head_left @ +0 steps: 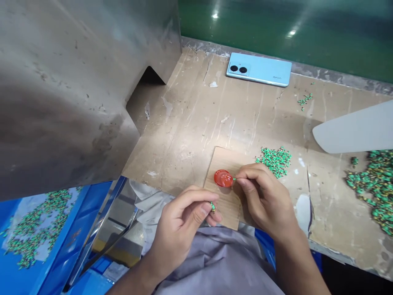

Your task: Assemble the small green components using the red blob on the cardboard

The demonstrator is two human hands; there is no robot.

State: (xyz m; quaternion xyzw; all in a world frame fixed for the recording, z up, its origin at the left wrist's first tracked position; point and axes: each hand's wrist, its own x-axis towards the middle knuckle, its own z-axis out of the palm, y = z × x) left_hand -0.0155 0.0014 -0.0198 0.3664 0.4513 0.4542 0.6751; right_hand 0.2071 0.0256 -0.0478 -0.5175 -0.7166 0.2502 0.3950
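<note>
Red and glossy, a small dish [223, 178] sat on a cardboard piece [226, 155] in the head view. The right hand [270, 200] pinched a tiny green part [234, 179] between thumb and forefinger at the dish's right edge. The left hand [179, 225] gripped green bits [212, 207] at its fingertips. Beyond the right hand lay a green pile [276, 159]; farther back, a pale-blue phone [260, 71] bore small upside-down lettering, probably "vivo".

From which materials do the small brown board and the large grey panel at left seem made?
Small brown board: matt, tan and faintly lined; probably cardboard, perhaps thin wood.
Large grey panel: likely bare sheet metal, given its dull sheen and thin edge.
</note>
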